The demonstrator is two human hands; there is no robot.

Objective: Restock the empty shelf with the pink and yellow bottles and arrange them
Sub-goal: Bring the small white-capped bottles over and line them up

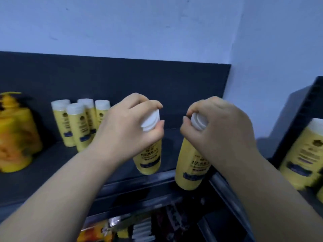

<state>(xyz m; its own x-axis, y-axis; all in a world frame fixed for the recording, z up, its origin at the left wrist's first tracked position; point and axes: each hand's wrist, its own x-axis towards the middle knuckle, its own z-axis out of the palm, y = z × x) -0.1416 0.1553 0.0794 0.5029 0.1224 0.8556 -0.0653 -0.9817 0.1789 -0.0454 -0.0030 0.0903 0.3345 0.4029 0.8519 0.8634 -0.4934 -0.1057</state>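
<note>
My left hand (125, 126) grips a yellow bottle (148, 159) by its white cap, holding it over the front of the dark shelf (52, 163). My right hand (218, 130) grips a second yellow bottle (190, 170) by its cap, hanging at the shelf's front right edge. Both bottles tilt slightly. Several more yellow bottles with white caps (76, 123) stand upright in a cluster at the back left of the shelf. No pink bottle is visible.
A large yellow pump bottle (15, 133) stands at the far left of the shelf. Another yellow bottle (305, 154) sits on a neighbouring dark shelf unit at the right. A lower shelf (131, 227) holds mixed packaged goods. A pale wall rises behind.
</note>
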